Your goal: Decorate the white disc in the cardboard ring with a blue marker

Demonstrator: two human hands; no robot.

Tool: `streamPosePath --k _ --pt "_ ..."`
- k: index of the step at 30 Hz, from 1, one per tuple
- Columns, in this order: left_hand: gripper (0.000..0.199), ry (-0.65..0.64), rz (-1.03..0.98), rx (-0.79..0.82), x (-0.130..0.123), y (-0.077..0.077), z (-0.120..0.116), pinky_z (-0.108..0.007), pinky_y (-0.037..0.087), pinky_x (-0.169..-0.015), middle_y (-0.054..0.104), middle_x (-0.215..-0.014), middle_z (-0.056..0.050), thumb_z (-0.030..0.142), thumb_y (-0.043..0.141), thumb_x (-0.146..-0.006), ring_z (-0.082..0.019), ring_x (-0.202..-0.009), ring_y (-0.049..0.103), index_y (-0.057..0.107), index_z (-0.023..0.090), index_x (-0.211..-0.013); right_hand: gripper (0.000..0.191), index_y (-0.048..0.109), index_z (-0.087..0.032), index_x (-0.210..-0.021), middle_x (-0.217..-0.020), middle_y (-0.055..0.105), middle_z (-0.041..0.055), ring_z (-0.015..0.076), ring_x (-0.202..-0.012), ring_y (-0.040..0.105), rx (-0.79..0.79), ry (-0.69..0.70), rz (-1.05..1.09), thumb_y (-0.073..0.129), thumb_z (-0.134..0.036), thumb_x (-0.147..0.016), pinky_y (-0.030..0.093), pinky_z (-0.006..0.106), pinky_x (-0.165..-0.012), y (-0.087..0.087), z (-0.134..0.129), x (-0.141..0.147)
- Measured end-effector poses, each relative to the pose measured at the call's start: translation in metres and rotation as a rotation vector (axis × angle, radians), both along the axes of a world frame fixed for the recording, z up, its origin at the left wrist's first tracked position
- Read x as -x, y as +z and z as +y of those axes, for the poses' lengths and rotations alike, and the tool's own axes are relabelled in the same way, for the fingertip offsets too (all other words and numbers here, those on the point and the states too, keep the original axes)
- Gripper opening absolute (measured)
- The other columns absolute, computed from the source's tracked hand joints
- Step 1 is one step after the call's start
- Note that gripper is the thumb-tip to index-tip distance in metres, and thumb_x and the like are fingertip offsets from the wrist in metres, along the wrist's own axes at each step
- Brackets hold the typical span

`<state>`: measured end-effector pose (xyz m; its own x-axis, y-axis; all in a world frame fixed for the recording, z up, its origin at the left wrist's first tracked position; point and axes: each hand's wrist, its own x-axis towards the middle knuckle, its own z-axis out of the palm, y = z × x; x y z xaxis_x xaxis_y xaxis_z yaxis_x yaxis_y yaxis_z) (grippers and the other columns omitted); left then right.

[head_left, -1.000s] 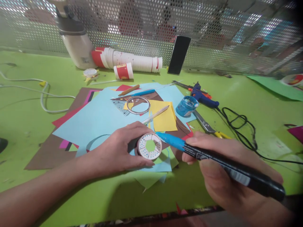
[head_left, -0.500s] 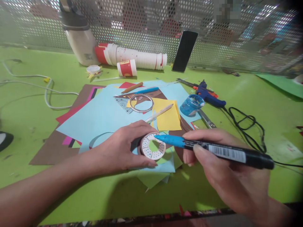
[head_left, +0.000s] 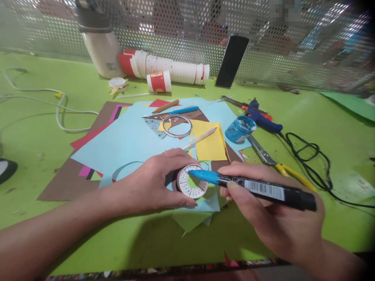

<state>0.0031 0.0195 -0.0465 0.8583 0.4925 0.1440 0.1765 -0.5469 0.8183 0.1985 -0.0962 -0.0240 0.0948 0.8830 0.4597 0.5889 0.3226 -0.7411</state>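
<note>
My left hand (head_left: 155, 179) is closed around the side of a small round ring (head_left: 194, 192), thumb below and fingers above. Its white face is split by dark lines into segments with blue dots, and green shows through the middle. In my right hand (head_left: 275, 222) is a black paint marker (head_left: 263, 190) with a blue front end, gripped between thumb and fingers. The marker's tip lies over the ring's upper part; whether it touches the face I cannot tell. Light blue paper (head_left: 117, 144) and a yellow sheet (head_left: 209, 142) lie just beyond the hands.
Behind the papers are a hoop (head_left: 189, 132), a white pencil (head_left: 202, 138) and a blue paint jar (head_left: 237, 132). To the right lie yellow-handled scissors (head_left: 263, 152) and a glue gun (head_left: 263, 121) with its black cord. Stacked paper cups (head_left: 175, 72), a bottle (head_left: 102, 50) and a phone (head_left: 232, 62) line the back.
My right hand and the marker have shifted left, the tip moving across the ring's top toward its upper left. The scissors' yellow handle now shows. My left hand still holds the ring.
</note>
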Motion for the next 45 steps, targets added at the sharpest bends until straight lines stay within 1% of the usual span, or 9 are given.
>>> streamPosePath --k 4,13,21,27,34,37,39,42,45 --pt "0.050 0.007 0.003 0.002 0.000 -0.001 -0.001 -0.036 0.051 -0.095 0.066 -0.114 -0.008 0.032 0.084 -0.072 -0.024 -0.108 0.062 0.067 0.018 -0.116 0.016 0.072 -0.022 -0.095 -0.082 0.075 -0.0031 0.0080 -0.061 0.070 0.005 -0.006 -0.003 0.072 -0.014 -0.081 0.058 0.013 -0.059 0.000 -0.001 0.000" --pt "0.050 0.003 -0.008 -0.019 0.000 -0.002 -0.001 -0.036 0.051 -0.095 0.066 -0.113 -0.009 0.033 0.084 -0.071 -0.025 -0.108 0.062 0.068 0.018 -0.116 0.015 0.072 -0.021 -0.094 -0.079 0.075 -0.0050 0.0045 -0.061 0.070 -0.003 -0.022 -0.018 0.073 -0.014 -0.081 0.056 0.008 -0.060 -0.003 -0.001 0.001" --pt "0.048 0.012 0.009 -0.108 0.000 -0.003 -0.004 -0.034 0.051 -0.093 0.065 -0.114 -0.008 0.033 0.082 -0.074 -0.023 -0.107 0.061 0.067 0.018 -0.118 0.014 0.072 -0.021 -0.091 -0.072 0.074 -0.0045 0.0073 -0.054 0.068 0.005 -0.067 0.042 0.075 -0.015 -0.079 0.056 0.013 -0.052 -0.004 0.001 0.004" --pt "0.048 0.015 0.018 -0.176 -0.002 -0.003 -0.008 -0.034 0.051 -0.089 0.065 -0.109 -0.010 0.029 0.082 -0.074 -0.023 -0.101 0.061 0.068 0.013 -0.117 0.009 0.072 -0.019 -0.086 -0.069 0.074 -0.0035 0.0090 -0.052 0.066 -0.020 -0.086 0.069 0.076 -0.018 -0.078 0.055 0.017 -0.051 -0.006 0.003 0.007" --pt "0.049 0.021 0.027 -0.169 0.000 -0.005 -0.008 -0.033 0.050 -0.090 0.065 -0.109 -0.009 0.030 0.083 -0.073 -0.022 -0.102 0.061 0.068 0.013 -0.117 0.009 0.071 -0.020 -0.079 -0.062 0.072 -0.0035 0.0089 -0.045 0.058 -0.044 -0.095 0.005 0.079 -0.020 -0.076 0.045 0.021 -0.040 -0.004 0.006 0.008" --pt "0.047 0.017 0.024 -0.159 -0.001 -0.003 -0.007 -0.033 0.051 -0.089 0.065 -0.108 -0.009 0.030 0.082 -0.073 -0.022 -0.101 0.061 0.069 0.013 -0.115 0.011 0.072 -0.021 -0.081 -0.063 0.072 -0.0038 0.0109 -0.047 0.061 -0.062 -0.079 0.058 0.080 -0.019 -0.074 0.049 0.023 -0.043 -0.006 0.006 0.007" --pt "0.047 0.018 0.011 -0.144 -0.002 -0.002 -0.006 -0.033 0.051 -0.089 0.065 -0.108 -0.010 0.030 0.083 -0.073 -0.022 -0.101 0.061 0.069 0.012 -0.114 0.014 0.074 -0.022 -0.087 -0.069 0.074 -0.0029 0.0128 -0.051 0.064 -0.102 -0.074 0.135 0.080 -0.018 -0.075 0.053 0.026 -0.048 -0.007 0.004 0.004" --pt "0.051 0.019 0.000 -0.124 -0.002 -0.003 -0.006 -0.034 0.051 -0.091 0.065 -0.110 -0.011 0.031 0.084 -0.071 -0.023 -0.104 0.061 0.068 0.011 -0.115 0.018 0.077 -0.024 -0.093 -0.081 0.076 -0.0007 0.0145 -0.057 0.066 -0.193 -0.102 0.230 0.075 -0.013 -0.079 0.055 0.029 -0.052 -0.009 0.000 -0.001" --pt "0.050 0.010 -0.007 -0.135 -0.001 -0.004 -0.006 -0.036 0.050 -0.095 0.065 -0.113 -0.011 0.033 0.083 -0.072 -0.025 -0.109 0.059 0.068 0.013 -0.115 0.011 0.078 -0.025 -0.089 -0.076 0.074 -0.0002 0.0149 -0.060 0.065 -0.238 -0.162 0.282 0.074 -0.017 -0.082 0.054 0.030 -0.053 -0.010 0.001 -0.003"
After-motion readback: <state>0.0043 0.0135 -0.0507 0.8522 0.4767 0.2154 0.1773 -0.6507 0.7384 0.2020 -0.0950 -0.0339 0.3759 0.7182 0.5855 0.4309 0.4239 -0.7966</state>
